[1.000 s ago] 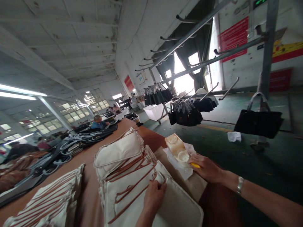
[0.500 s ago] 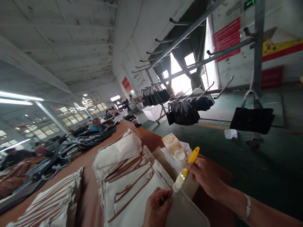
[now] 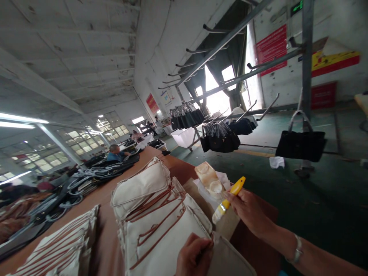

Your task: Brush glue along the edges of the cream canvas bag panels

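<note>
My right hand (image 3: 250,209) is closed around the yellow handle of a paintbrush (image 3: 230,195). The brush's bristles, coated with something white, point down and left, apart from my left hand. Just beyond it sits a cut-open plastic container (image 3: 207,177) with white paste in its hollow. My left hand (image 3: 194,255) is pinched shut over cream bag panels (image 3: 163,234) with brown trim; what lies between its fingertips is hidden. Behind that hand, more cream panels (image 3: 140,188) are stacked, with brown strips showing between the layers.
Another stack of cream pieces (image 3: 60,245) lies on the brown table (image 3: 110,234) to the left. Black bags with grey handles (image 3: 103,168) are heaped farther back, near a seated person (image 3: 115,153). On the right, a metal rack (image 3: 307,76) carries black handbags (image 3: 300,143).
The brush tip has lifted away from my left fingertips, slightly up and right. My left hand has shifted a little right and stays pinched. The view has turned slightly.
</note>
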`<state>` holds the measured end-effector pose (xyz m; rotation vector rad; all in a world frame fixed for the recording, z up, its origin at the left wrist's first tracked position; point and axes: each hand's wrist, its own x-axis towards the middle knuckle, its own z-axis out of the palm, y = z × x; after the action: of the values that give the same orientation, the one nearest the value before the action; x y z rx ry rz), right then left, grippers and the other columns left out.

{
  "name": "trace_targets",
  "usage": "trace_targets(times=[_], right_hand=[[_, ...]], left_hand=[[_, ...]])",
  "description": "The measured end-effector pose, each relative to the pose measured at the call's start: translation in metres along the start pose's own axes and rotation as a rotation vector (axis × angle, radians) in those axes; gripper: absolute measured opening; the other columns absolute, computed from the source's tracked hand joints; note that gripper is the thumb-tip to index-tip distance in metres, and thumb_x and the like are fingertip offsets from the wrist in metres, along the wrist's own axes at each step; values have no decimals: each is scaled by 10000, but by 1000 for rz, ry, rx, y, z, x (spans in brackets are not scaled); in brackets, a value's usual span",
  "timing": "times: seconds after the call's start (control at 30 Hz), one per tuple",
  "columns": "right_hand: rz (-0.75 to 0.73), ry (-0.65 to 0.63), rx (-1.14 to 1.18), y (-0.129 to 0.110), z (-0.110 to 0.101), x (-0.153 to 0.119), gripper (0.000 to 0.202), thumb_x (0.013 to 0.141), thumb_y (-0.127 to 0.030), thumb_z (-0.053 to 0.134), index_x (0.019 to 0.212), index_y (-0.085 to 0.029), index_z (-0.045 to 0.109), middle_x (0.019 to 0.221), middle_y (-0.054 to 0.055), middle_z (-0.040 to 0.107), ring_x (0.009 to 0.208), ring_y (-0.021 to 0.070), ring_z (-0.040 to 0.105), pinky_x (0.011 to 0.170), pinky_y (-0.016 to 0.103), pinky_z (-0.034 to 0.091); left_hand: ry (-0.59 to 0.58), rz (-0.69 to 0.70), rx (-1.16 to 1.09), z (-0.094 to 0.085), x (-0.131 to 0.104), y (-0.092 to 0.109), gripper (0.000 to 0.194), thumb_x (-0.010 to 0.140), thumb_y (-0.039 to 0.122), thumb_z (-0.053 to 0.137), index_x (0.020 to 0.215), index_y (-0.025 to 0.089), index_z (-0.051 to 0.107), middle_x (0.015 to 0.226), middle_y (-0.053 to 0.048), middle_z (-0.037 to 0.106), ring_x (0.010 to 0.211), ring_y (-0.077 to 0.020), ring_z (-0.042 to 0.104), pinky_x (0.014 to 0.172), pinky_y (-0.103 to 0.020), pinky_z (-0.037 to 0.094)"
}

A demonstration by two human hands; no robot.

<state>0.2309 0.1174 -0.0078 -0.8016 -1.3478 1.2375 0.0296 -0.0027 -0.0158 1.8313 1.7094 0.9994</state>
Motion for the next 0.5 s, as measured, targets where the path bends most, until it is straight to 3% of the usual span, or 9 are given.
trace_targets(times=[0.07,0.13,0.23,0.37,0.43,0.5], right_hand=[[13,26,30,4,-3,4,386,903,-516,563,708,-189,505,562,-39,444,507,133,392,462,244,321],[35,-26,62,3,-3,5,356,902,-490,579,730,-185,519,567,-41,446,507,129,392,460,238,314],[81,-210,85,-10,-1,-2,314,895,-433,608,740,-170,538,566,-42,452,504,117,382,460,231,293],[85,-419,87,-39,-8,-10,270,890,-378,612,748,-153,562,594,-36,458,532,114,373,484,230,303],[37,-406,45,-49,-11,-9,266,887,-371,609,739,-154,565,611,-30,464,550,120,379,498,234,319],[-15,-290,-12,-51,-11,-7,282,887,-386,603,724,-160,559,615,-28,463,564,127,386,509,238,333]], left_hand=[[51,71,48,5,-5,-1,361,857,521,557,825,210,738,743,-42,579,606,-114,540,557,-205,406],[95,141,94,10,-10,-2,342,887,485,524,850,212,727,738,-47,593,602,-115,549,560,-206,408],[121,179,157,14,-15,-1,336,895,474,503,828,214,705,707,-42,585,571,-114,533,541,-215,392],[106,122,181,14,-18,-1,336,893,473,491,774,228,688,709,-40,590,566,-118,524,536,-226,381],[101,112,172,13,-18,-3,305,884,446,506,763,224,676,712,-39,590,587,-124,537,550,-229,387],[94,102,165,12,-16,-5,240,854,408,555,750,219,658,706,-30,582,598,-126,545,558,-229,390]])
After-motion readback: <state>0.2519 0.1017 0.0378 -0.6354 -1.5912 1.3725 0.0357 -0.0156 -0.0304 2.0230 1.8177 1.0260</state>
